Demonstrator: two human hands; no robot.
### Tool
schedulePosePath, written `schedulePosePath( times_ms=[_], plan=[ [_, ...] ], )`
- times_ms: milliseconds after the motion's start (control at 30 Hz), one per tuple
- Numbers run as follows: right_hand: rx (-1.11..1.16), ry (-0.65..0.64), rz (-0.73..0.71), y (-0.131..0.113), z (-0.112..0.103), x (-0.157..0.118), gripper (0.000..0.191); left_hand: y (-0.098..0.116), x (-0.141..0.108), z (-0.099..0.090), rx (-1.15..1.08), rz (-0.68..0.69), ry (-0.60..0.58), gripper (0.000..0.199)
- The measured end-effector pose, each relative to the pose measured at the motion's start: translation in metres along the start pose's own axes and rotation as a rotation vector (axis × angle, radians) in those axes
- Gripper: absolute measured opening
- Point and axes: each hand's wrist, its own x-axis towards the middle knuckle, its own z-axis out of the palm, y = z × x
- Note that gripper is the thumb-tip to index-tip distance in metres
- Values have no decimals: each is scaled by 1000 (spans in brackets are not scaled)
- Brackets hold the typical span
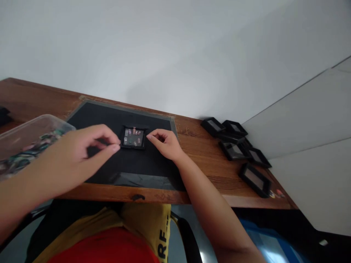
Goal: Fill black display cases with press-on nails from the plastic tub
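One small black box lies between left hand and right hand, both pinched nearly closed, any hold impossible to tell.

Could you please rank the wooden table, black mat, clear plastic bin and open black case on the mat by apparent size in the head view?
1. Wooden table
2. Black mat
3. Clear plastic bin, cut off by the left edge, so only its visible part is ranked
4. Open black case

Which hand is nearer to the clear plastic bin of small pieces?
Left: the left hand overlaps the bin in view; the right hand is farther off, past the small black box.
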Motion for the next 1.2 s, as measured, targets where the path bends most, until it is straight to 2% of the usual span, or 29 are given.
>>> schedulePosePath(
  times_ms=[67, 133, 200, 267, 467, 633, 867, 1100, 1200],
  plan=[
    [58, 24, -24, -3, 0, -2, 30, 7, 18, 31, -17, -2, -34, 24],
    [92, 23, -39, -5, 0, -4, 31, 0, 35, 54, -59, -1, -29, 25],
    [106, 5, -47, -5, 0, -4, 31, -11, 47, 67, -80, -8, 3, 26],
    [108, -18, -52, -5, 0, -4, 30, -22, 53, 73, -75, -12, 29, 29],
    [38, -3, -73, -8, -1, -8, 25, -35, 55, 72, 23, 7, 42, 34],
    [18, 38, -85, -12, 0, -13, 25, -38, 54, 74, -6, 7, -42, 35],
    [14, -116, -77, -11, 8, -14, 18, -36, 47, 72, -21, 25, -8, 30],
    [-106, -172, -85, -11, 17, -14, 26, -35, 47, 72, -20, 24, 2, 31],
    [-206, -185, -84, -13, 21, -13, 29, -36, 49, 72, 6, 25, -38, 33]
  ],
)
